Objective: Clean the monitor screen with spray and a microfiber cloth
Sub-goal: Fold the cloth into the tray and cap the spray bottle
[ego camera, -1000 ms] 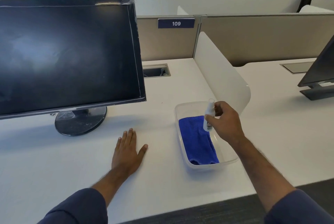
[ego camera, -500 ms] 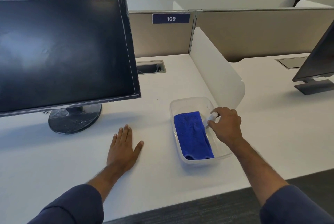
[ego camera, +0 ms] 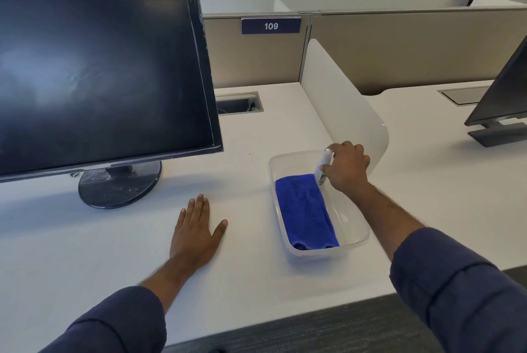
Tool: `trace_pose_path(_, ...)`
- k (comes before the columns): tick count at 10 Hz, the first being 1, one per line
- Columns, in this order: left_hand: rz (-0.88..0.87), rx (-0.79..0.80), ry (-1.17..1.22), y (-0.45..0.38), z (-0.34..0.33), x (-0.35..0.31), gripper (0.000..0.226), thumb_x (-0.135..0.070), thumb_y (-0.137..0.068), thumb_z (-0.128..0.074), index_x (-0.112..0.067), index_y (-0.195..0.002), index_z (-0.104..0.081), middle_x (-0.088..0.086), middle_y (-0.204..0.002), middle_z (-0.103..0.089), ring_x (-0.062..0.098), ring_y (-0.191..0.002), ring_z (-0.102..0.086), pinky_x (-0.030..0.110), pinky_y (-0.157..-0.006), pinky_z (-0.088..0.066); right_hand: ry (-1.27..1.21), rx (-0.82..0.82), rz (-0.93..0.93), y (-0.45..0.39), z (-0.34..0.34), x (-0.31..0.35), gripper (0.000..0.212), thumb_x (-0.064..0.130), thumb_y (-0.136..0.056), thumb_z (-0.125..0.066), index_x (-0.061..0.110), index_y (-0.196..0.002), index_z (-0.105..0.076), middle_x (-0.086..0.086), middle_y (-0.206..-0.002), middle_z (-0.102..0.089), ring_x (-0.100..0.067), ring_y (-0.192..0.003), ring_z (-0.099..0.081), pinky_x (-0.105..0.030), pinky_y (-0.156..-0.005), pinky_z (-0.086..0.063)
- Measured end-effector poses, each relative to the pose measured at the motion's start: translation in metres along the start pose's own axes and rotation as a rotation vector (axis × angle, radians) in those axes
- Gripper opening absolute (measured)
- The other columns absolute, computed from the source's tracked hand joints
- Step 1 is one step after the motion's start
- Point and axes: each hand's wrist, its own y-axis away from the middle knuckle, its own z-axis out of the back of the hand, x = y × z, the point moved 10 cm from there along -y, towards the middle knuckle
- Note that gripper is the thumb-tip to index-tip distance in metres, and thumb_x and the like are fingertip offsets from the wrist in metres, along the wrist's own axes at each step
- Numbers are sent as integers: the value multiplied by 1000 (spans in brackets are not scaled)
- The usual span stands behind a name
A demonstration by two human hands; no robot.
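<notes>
Right hand point(ego camera: 348, 168) grips small white spray bottle point(ego camera: 324, 165) over far end of clear plastic tub point(ego camera: 360, 240), beside folded blue microfiber cloth point(ego camera: 305, 210). Left hand point(ego camera: 194, 232) flat, fingers straight, on desk point(ego camera: 85, 253) near monitor point(ego camera: 99, 73).

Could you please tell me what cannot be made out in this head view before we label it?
- Spray bottle: the right hand wraps it, hiding most of its body; the label is too small to read.
- Monitor: its left part is cut off by the frame edge.
- Plastic tub: the blue cloth covers much of its floor.
- Left hand: its palm faces the desk, unseen.
</notes>
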Motion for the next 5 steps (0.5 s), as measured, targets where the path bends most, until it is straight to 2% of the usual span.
trace_pose_path(2, -4, -5, 7, 1, 1, 0, 82, -64, -98, -18, -11, -158, 4, 0, -167, 7, 15, -153, 10, 32, -123, 6, -8, -3, -33, -7, -3, 1, 50, 29, -82, -75, 20, -128, -55, -6, -121, -57, -29, -116, -45, -40, -90, -36)
trace_pose_path(4, -4, -19, 20, 1, 4, -2, 83, -64, -98, -19, -11, -158, 1, 0, -167, 6, 16, -153, 9, 31, -122, 7, -74, 21, -59, -5, -5, -2, 62, 27, -79, -78, 18, -134, -49, -8, -128, -54, -31, -120, -43, -42, -94, -37)
trace_pose_path(5, 0, -24, 45, 1, 6, -1, 83, -63, -98, -20, -11, -158, 1, 1, -167, 5, 16, -153, 9, 31, -122, 6, -64, 3, -44, -1, 3, 3, 67, 32, -78, -78, 16, -136, -47, -9, -130, -52, -31, -120, -44, -44, -95, -38)
